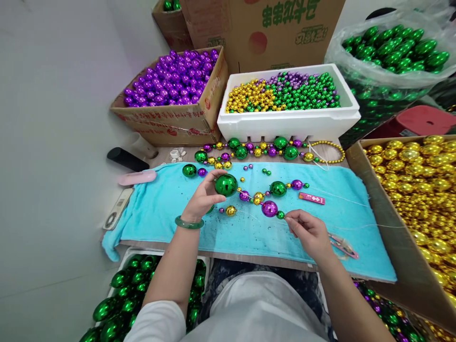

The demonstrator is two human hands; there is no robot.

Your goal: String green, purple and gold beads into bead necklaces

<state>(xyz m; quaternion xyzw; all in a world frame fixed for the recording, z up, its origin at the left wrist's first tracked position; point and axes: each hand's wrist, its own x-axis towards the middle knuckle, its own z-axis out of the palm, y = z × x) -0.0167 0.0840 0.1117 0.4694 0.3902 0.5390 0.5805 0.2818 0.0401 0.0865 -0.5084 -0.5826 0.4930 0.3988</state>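
Observation:
My left hand [205, 195], a green bangle at its wrist, grips a large shiny green bead [226, 185] between thumb and fingers. A thin cord runs from that bead toward a strand of purple, gold and green beads. Over the towel, my right hand [307, 231] pinches the cord just beyond a small green bead [280, 215], which sits against a large purple bead [270, 209]. Behind the strand lies another branch with a green bead [278, 189] and a purple bead [296, 185]. Below my left hand, a gold bead [231, 210] rests on the towel.
A blue towel [160, 223] covers the table, with a pink lighter [312, 198] and pink thread snips [344, 245] on it. A finished-looking bead strand [263, 151] lies behind. Around stand a carton of purple beads [160, 114], a white foam box [288, 118] and a gold-bead carton [384, 199].

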